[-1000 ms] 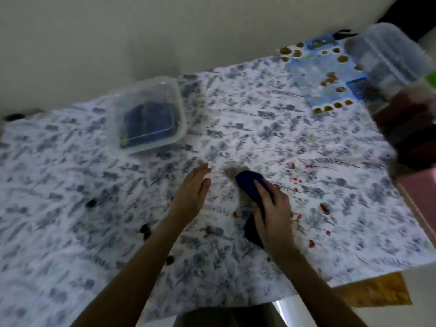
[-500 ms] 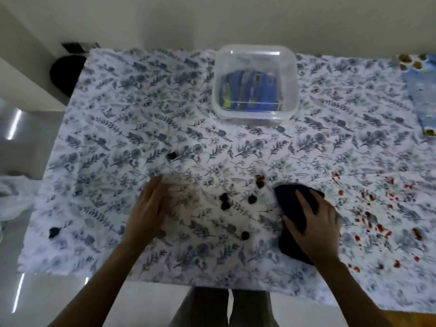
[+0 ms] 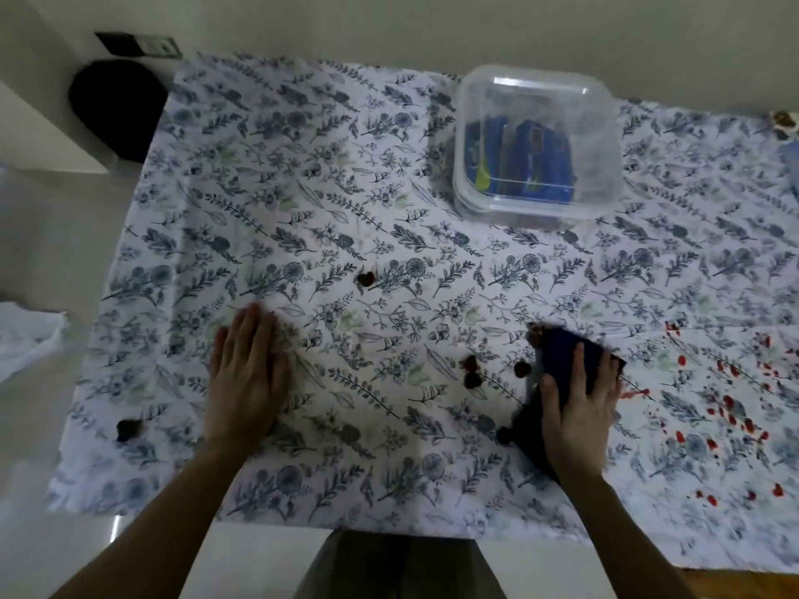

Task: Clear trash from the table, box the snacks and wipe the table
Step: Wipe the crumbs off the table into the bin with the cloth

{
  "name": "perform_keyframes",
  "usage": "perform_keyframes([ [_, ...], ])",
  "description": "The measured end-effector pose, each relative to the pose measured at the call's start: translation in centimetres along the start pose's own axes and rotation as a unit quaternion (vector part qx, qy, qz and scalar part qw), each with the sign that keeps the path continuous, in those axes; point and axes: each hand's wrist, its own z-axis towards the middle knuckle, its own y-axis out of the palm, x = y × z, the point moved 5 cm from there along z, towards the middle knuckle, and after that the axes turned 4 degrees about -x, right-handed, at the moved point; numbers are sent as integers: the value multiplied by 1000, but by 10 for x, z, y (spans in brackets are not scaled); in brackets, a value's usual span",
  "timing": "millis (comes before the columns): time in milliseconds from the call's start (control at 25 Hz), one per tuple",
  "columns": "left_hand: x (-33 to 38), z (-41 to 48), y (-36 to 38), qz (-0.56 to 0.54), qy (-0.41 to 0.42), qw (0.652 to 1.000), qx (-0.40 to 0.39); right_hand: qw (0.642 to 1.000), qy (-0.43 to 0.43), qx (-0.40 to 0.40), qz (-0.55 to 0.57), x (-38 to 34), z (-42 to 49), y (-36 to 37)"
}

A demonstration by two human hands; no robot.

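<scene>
My right hand [image 3: 577, 408] presses a dark blue cloth [image 3: 560, 354] flat on the floral tablecloth [image 3: 328, 175] at the right of centre. My left hand [image 3: 248, 373] lies flat on the cloth-covered table, fingers together, holding nothing. Several dark brown crumbs sit between the hands: a pair [image 3: 471, 371], one [image 3: 522, 368] beside the cloth, one [image 3: 366, 278] farther back, one [image 3: 129, 429] near the left edge. Red specks [image 3: 730, 408] are scattered at the right. A clear plastic box [image 3: 536, 144] with blue snack packets stands at the back.
A black round object [image 3: 116, 114] sits off the table's back left corner beside a wall. White fabric [image 3: 26, 335] lies on the floor at the left. The table's near edge runs just in front of my legs [image 3: 402, 564].
The view has swung left and settled, so the plastic box now sits at the back right. My right hand has slid the blue cloth slightly; my left hand stays flat on the tablecloth.
</scene>
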Motion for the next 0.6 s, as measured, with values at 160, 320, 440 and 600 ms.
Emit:
perform_keyframes([
  [160, -2, 1, 2, 11, 0, 1000, 1, 999, 30, 4, 15, -35, 3, 18],
  [320, -4, 2, 2, 5, -1, 1000, 5, 1000, -4, 5, 17, -95, 2, 42],
  [440, -4, 1, 2, 2, -6, 1000, 4, 998, -46, -15, 29, -148, 0, 64],
  [600, -5, 2, 2, -2, -6, 1000, 0, 987, -112, -32, 107, -199, -2, 81],
])
